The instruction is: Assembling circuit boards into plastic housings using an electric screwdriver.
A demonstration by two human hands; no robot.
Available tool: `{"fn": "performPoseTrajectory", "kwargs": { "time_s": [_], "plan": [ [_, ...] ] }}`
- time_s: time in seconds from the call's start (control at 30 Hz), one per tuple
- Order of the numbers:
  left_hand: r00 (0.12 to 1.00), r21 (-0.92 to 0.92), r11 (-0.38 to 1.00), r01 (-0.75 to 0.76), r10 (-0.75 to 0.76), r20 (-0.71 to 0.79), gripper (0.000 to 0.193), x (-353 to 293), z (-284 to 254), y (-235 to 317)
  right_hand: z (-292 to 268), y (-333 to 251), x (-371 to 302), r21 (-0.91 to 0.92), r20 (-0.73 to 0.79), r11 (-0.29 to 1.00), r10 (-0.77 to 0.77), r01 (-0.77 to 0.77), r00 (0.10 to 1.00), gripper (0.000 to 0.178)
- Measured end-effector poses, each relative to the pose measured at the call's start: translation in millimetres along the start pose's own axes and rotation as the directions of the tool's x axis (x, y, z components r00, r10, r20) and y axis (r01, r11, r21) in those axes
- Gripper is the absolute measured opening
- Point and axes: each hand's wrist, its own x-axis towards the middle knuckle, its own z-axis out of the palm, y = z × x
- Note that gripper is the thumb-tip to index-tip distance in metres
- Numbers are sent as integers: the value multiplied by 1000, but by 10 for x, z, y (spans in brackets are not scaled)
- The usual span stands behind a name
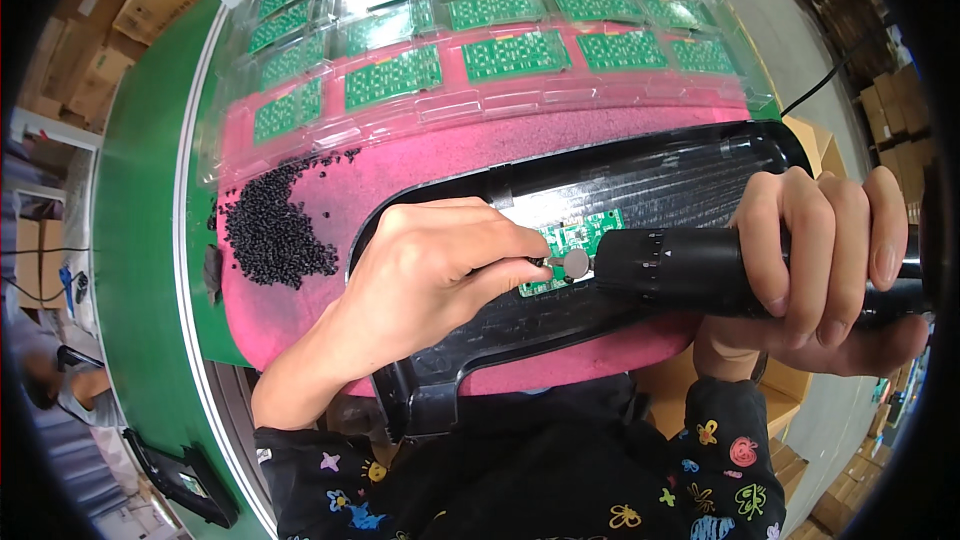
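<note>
My right hand [815, 260] is wrapped round a black electric screwdriver [670, 265], held almost level, its scaled collar pointing left. Just off the collar shows a round silvery disc [577, 263]; whether it belongs to the driver or the board I cannot tell. My left hand [440, 260] comes in from the left, thumb and forefinger pinched beside that disc on a small dark piece, too hidden to name. Beneath them a green circuit board [605, 222] lies inside a long black plastic housing [430, 202]. Hand and driver cover part of the board.
A heap of small black parts [275, 225] lies left of the housing on a pink mat [400, 162]. Behind stand clear plastic trays [600, 90] with several green boards. At lower left sits another black housing [185, 480]; cardboard boxes [900, 105] are stacked far right.
</note>
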Motion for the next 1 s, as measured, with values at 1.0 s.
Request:
{"fn": "performPoseTrajectory", "kwargs": {
  "time_s": [1.0],
  "plan": [
    [980,77,990,-121,107,166,14,-14,63,-4,-238,-71,151,-392,-88,831,394,-395,915,47]
  ]
}}
